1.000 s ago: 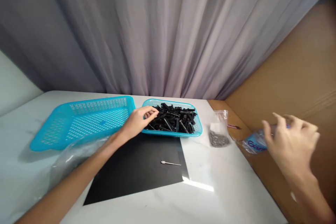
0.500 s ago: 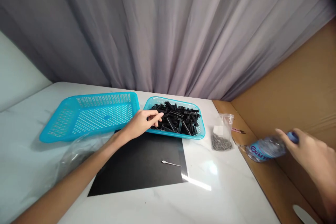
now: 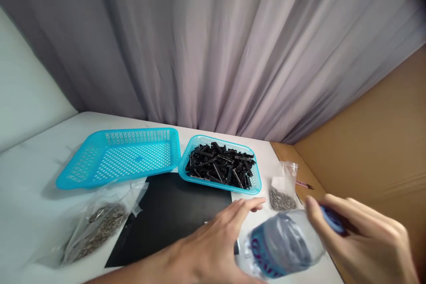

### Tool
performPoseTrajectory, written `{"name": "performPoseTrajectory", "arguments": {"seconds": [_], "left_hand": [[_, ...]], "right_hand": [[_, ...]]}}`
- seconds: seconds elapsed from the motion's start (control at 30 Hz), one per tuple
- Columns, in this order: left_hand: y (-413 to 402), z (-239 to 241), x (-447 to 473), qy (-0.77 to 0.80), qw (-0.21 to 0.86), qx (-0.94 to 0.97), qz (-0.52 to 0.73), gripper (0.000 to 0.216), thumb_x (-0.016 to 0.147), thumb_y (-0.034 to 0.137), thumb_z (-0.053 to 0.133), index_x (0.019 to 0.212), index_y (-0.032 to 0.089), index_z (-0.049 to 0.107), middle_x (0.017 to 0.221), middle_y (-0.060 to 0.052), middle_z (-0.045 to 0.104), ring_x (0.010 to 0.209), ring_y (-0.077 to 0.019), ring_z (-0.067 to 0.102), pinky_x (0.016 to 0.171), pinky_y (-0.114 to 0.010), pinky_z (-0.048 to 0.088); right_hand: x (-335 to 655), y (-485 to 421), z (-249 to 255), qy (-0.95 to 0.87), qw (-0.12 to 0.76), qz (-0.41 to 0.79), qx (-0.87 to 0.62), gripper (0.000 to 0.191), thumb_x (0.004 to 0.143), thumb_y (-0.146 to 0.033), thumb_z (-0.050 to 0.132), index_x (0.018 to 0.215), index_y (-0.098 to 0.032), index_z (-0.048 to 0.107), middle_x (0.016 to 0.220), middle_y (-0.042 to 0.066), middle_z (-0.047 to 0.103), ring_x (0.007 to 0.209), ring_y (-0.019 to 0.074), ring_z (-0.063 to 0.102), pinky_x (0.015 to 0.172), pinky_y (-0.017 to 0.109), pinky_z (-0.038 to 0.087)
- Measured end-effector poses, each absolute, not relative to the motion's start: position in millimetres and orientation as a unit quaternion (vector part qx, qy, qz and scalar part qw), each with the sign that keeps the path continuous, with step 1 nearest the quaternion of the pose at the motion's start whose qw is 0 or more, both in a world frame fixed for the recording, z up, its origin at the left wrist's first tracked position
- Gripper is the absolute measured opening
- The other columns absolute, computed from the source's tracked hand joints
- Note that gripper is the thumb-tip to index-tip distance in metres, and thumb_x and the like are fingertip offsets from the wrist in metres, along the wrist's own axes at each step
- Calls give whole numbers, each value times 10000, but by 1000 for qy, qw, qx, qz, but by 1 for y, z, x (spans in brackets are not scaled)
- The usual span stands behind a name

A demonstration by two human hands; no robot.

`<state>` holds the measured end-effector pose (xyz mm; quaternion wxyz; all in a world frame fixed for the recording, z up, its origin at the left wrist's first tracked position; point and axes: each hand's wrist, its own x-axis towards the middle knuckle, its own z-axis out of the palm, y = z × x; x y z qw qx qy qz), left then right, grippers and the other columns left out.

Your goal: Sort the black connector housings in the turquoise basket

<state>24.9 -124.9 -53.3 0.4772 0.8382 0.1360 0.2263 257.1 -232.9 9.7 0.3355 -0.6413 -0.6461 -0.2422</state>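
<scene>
A clear plastic water bottle (image 3: 282,244) with a blue label lies tilted over the front right of the table, its blue cap end toward me on the right. My right hand (image 3: 362,235) is closed around the cap and neck. Close to the bottle's base is my left hand (image 3: 222,239), fingers and thumb spread apart, holding nothing; whether it touches the bottle I cannot tell. Under my left hand lies a black mat (image 3: 159,217). The slim metal tool on the mat is almost wholly hidden by that hand.
A blue basket (image 3: 179,173) filled with black plastic parts stands at the back, beside a larger blue basket (image 3: 76,177). A bag of small metal pieces (image 3: 100,230) lies at left, a smaller bag (image 3: 282,197) at right. A pink pen-like item (image 3: 304,184) lies behind it.
My right hand has brought the bottle from the cardboard edge leftward over the table. My left hand has left the basket of black parts and come down toward the bottle, opening.
</scene>
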Motion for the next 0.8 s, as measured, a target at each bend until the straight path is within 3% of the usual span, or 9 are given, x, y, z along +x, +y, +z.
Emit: {"name": "performPoseTrajectory", "arguments": {"seconds": [0.1, 0.23, 0.3, 0.37, 0.43, 0.5, 0.6, 0.8], "left_hand": [[-136, -57, 27, 143, 466, 824, 288, 912, 681, 411, 878, 1471, 315, 433, 1459, -94, 576, 1293, -315, 601, 1109, -458, 508], [-126, -70, 28, 204, 386, 808, 396, 679, 676, 368, 841, 1271, 308, 521, 1142, -42, 711, 993, -259, 722, 883, -396, 618], [-114, -74, 26, 224, 319, 837, 384, 649, 666, 351, 812, 1239, 273, 518, 1106, -67, 713, 980, -290, 723, 854, -440, 620], [-103, -76, 24, 236, 253, 874, 341, 620, 655, 335, 786, 1209, 236, 528, 1108, -108, 710, 1018, -343, 709, 852, -503, 609], [-94, -75, 21, 244, 210, 900, 294, 618, 646, 329, 763, 1208, 207, 538, 1123, -141, 706, 1035, -379, 699, 840, -540, 598], [-89, -72, 17, 251, 192, 913, 259, 636, 642, 338, 745, 1227, 186, 545, 1139, -162, 703, 1031, -391, 696, 831, -545, 589], [-84, -64, 9, 245, 207, 920, 227, 606, 639, 356, 735, 1195, 180, 567, 1100, -150, 706, 974, -363, 699, 786, -488, 578], [-58, -48, -5, 141, 411, 895, 99, 482, 572, 446, 854, 914, 207, 613, 812, 6, 677, 678, -185, 616, 600, -287, 480]], "right_hand": [[202, -207, 16, -671, 364, -239, -600, 358, 954, -382, 606, 621, -254, 591, 501, -3, 499, 425, 136, 394, 470, 313, 345], [179, -184, 16, -687, 313, -277, -595, 514, 1020, -439, 511, 549, -236, 464, 444, -2, 446, 383, 138, 376, 460, 321, 247], [185, -176, 10, -706, 266, -302, -582, 569, 1058, -471, 431, 543, -229, 458, 438, 14, 461, 369, 144, 358, 463, 334, 158], [193, -168, 1, -737, 227, -323, -549, 576, 1099, -426, 315, 617, -230, 564, 452, 25, 486, 369, 156, 339, 493, 355, 81], [200, -161, -8, -765, 202, -306, -529, 570, 1115, -355, 265, 687, -225, 619, 455, 19, 482, 376, 154, 333, 515, 361, 67], [201, -156, -17, -781, 208, -253, -532, 566, 1117, -311, 300, 624, -202, 556, 451, 8, 460, 388, 134, 342, 517, 345, 117], [197, -152, -29, -779, 283, -198, -523, 563, 1112, -229, 302, 564, -194, 425, 479, 0, 440, 435, 117, 356, 541, 316, 214], [184, -158, -36, -809, 343, -180, -442, 514, 1099, -171, 252, 620, -203, 436, 545, 0, 433, 521, 139, 319, 564, 314, 253]]}}
